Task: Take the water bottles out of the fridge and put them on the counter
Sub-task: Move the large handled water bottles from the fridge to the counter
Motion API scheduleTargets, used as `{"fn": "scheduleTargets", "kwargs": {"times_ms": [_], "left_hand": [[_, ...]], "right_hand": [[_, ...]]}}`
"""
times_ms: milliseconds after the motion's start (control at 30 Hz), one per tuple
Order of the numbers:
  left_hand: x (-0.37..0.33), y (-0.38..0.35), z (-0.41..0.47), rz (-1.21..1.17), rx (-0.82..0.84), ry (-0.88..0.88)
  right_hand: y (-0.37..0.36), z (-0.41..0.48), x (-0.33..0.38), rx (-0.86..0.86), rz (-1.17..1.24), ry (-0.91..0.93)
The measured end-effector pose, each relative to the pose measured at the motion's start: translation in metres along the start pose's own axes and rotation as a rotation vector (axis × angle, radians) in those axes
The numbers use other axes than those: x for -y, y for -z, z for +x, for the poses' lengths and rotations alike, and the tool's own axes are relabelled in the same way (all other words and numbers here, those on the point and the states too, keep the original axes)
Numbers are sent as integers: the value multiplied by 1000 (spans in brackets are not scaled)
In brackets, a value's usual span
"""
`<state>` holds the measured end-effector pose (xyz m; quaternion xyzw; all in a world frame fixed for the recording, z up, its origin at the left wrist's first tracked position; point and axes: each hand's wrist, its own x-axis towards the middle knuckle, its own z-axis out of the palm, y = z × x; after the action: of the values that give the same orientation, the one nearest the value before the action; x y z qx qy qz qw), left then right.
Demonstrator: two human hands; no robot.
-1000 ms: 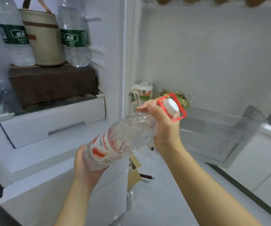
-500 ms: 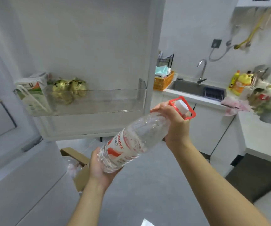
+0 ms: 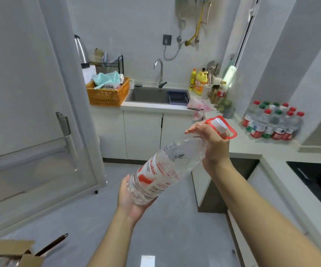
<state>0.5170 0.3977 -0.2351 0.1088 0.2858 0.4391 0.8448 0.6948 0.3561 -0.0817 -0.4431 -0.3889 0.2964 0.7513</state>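
I carry a large clear water bottle [image 3: 165, 170] with a red-and-white label, tilted with its white cap and red carry handle up to the right. My left hand [image 3: 128, 197] cups its base from below. My right hand [image 3: 211, 143] grips its neck just under the cap. The bottle hangs over the grey floor, in front of the white counter [image 3: 252, 149]. On the counter's far right corner stands a cluster of several small water bottles [image 3: 273, 122] with red and green caps.
The open fridge door [image 3: 30, 112] fills the left. Behind it come an orange basket [image 3: 107, 93], a sink [image 3: 155, 95] with a tap, and detergent bottles [image 3: 200, 81]. A black hob [image 3: 315, 180] lies at the right edge. A cardboard box [image 3: 11, 255] sits bottom left.
The view has swung right, from the fridge interior to the kitchen counter. Both hands keep the same hold on the big bottle, which has travelled with them away from the fridge.
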Motion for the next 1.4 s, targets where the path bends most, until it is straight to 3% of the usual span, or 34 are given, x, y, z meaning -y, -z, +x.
{"fn": "scheduleTargets", "kwargs": {"times_ms": [333,933,1400], "left_hand": [[32,-62,82,133,41,162],[195,-184,211,122,0,238],[265,-248,313,166,-38,363]], "right_hand": [[79,67,-21,-223,-75,-19],[286,190,-16,-287,-1,-36],[371,271,-28,-439,-47,-55]]}}
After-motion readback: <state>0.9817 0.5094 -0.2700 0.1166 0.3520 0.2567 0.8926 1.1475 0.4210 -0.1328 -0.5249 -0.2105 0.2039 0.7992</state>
